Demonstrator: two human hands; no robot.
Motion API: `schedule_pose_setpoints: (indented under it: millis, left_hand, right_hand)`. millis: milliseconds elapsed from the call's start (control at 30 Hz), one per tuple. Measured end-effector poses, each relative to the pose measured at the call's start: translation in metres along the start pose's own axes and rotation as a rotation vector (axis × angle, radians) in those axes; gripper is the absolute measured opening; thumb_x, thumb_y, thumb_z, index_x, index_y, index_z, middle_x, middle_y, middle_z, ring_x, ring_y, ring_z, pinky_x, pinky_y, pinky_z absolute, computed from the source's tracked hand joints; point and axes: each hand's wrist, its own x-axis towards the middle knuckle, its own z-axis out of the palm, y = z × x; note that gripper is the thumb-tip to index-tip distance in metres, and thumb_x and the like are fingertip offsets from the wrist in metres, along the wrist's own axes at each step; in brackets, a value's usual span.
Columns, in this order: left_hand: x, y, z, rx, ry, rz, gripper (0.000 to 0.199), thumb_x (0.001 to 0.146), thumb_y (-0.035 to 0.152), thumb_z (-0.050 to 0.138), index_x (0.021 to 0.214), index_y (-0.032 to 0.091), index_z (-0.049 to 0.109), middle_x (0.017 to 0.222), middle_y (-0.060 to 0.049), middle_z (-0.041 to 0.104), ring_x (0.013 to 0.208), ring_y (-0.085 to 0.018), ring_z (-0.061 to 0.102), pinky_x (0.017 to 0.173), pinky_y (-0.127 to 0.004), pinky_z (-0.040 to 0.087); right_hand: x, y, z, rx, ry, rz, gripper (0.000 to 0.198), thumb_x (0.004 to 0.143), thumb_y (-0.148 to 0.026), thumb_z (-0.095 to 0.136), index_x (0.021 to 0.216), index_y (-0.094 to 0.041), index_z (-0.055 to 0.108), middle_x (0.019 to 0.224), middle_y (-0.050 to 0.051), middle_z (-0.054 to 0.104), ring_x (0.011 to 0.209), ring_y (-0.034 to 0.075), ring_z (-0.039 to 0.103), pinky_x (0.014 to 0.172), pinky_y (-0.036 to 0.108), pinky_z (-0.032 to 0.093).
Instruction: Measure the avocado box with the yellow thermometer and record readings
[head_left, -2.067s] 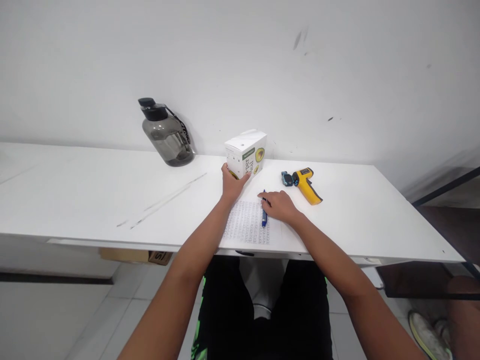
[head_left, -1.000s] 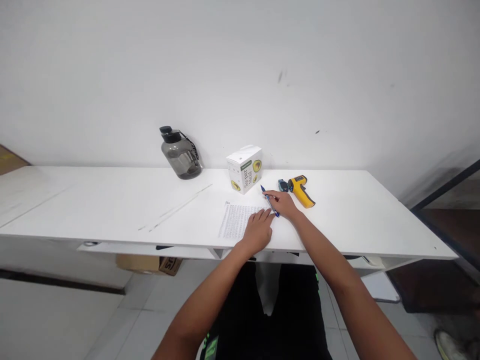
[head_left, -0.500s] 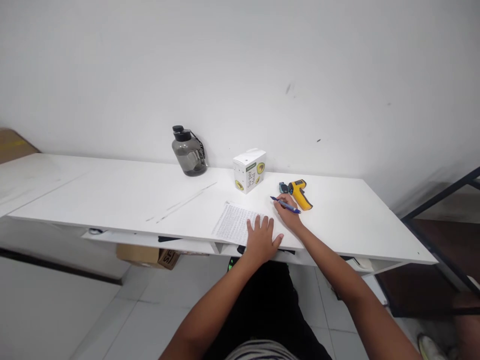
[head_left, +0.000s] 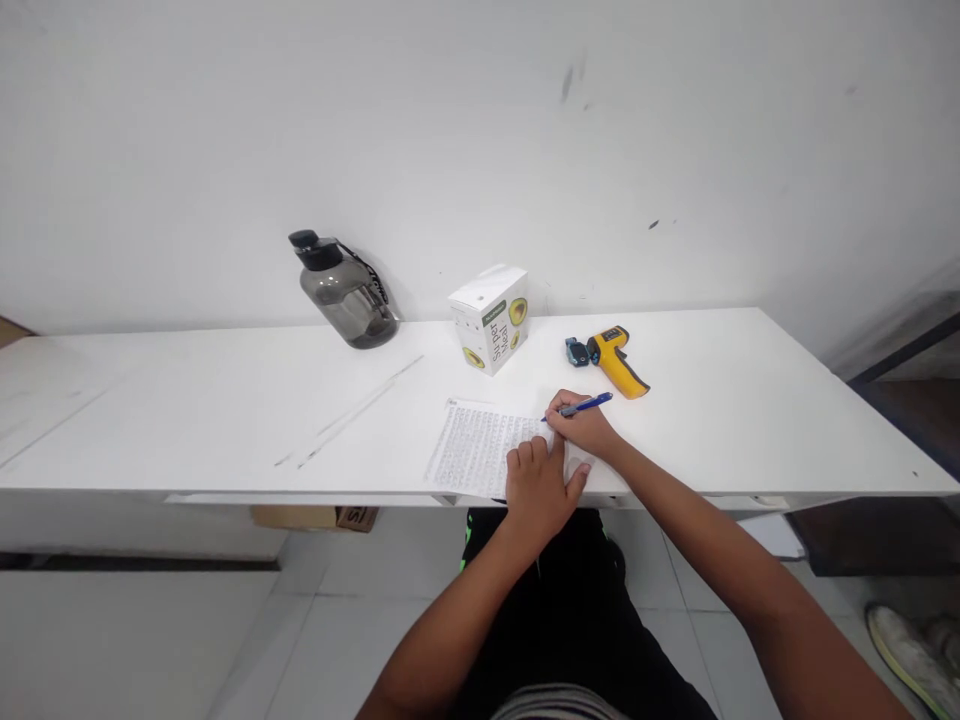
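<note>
A sheet of paper (head_left: 472,450) covered in rows of small handwriting lies near the front edge of the white table. My left hand (head_left: 538,488) rests on its right part, thumb held out to the side, pressing the sheet with nothing gripped. Pinched in my right hand (head_left: 583,428) is a blue pen (head_left: 592,403), its tip at the upper right of the sheet. Both hands are close together, the left forefinger near the right hand. What lies under my palms is hidden.
Behind the paper stands a white carton (head_left: 480,335) with avocado pictures. A yellow infrared thermometer (head_left: 622,368) and a dark wristwatch (head_left: 577,352) lie right of it. A grey water bottle (head_left: 346,298) stands to the left by the wall. A cardboard box (head_left: 300,517) is below the table.
My right hand has come down and left, bringing the pen to the sheet. My left-hand fingers have drawn in somewhat. The view has shifted, and the bottle now appears farther left.
</note>
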Motion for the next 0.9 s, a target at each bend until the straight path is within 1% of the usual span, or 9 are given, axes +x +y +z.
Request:
schedule_pose_setpoints:
  millis: [133, 300, 467, 600, 733, 900]
  left_hand:
    - [0.001, 0.000, -0.002, -0.022, -0.024, -0.002, 0.057, 0.102, 0.058, 0.044, 0.134, 0.015, 0.066, 0.099, -0.012, 0.061, 0.090, -0.027, 0.052, 0.080, -0.043, 0.041]
    - [0.002, 0.000, -0.006, -0.033, -0.067, 0.006, 0.058, 0.103, 0.057, 0.043, 0.136, 0.014, 0.064, 0.101, -0.013, 0.062, 0.092, -0.028, 0.053, 0.081, -0.043, 0.041]
    - [0.005, 0.000, -0.011, -0.051, -0.142, 0.001, 0.058, 0.103, 0.057, 0.043, 0.134, 0.014, 0.065, 0.104, -0.013, 0.064, 0.095, -0.029, 0.054, 0.084, -0.045, 0.042]
    - [0.005, -0.001, -0.010, -0.060, -0.145, 0.001, 0.060, 0.103, 0.058, 0.042, 0.140, 0.014, 0.062, 0.106, -0.013, 0.064, 0.097, -0.029, 0.054, 0.085, -0.045, 0.042]
    - [0.005, -0.001, -0.009, -0.061, -0.147, -0.002, 0.059, 0.103, 0.057, 0.041, 0.139, 0.015, 0.062, 0.107, -0.013, 0.063, 0.098, -0.029, 0.054, 0.085, -0.046, 0.042]
    - [0.006, -0.001, -0.010, -0.065, -0.160, -0.002, 0.059, 0.103, 0.057, 0.041, 0.139, 0.015, 0.062, 0.107, -0.013, 0.063, 0.098, -0.030, 0.053, 0.085, -0.046, 0.042]
  right_hand:
    - [0.000, -0.001, 0.001, -0.018, -0.006, 0.011, 0.009, 0.073, -0.032, 0.060, 0.070, -0.023, 0.062, 0.065, -0.002, 0.063, 0.062, 0.016, 0.054, 0.064, 0.031, 0.044]
    - [0.001, 0.000, 0.002, -0.024, 0.027, 0.021, 0.011, 0.073, -0.033, 0.060, 0.068, -0.023, 0.059, 0.065, -0.002, 0.063, 0.064, 0.016, 0.055, 0.064, 0.030, 0.045]
    - [0.000, -0.001, 0.000, -0.012, -0.018, 0.013, 0.011, 0.071, -0.033, 0.061, 0.068, -0.023, 0.060, 0.063, -0.002, 0.061, 0.061, 0.015, 0.052, 0.062, 0.029, 0.045]
    - [0.001, 0.000, 0.001, -0.020, 0.024, 0.010, 0.011, 0.072, -0.033, 0.061, 0.067, -0.024, 0.059, 0.064, -0.001, 0.063, 0.063, 0.015, 0.053, 0.064, 0.030, 0.046]
    - [0.001, 0.001, 0.002, -0.048, 0.062, 0.000, 0.010, 0.072, -0.032, 0.061, 0.065, -0.024, 0.058, 0.063, -0.002, 0.062, 0.064, 0.016, 0.054, 0.064, 0.030, 0.046]
    - [0.001, 0.001, 0.001, -0.031, 0.006, 0.007, 0.009, 0.071, -0.031, 0.060, 0.066, -0.024, 0.059, 0.064, -0.001, 0.063, 0.064, 0.016, 0.054, 0.063, 0.030, 0.045]
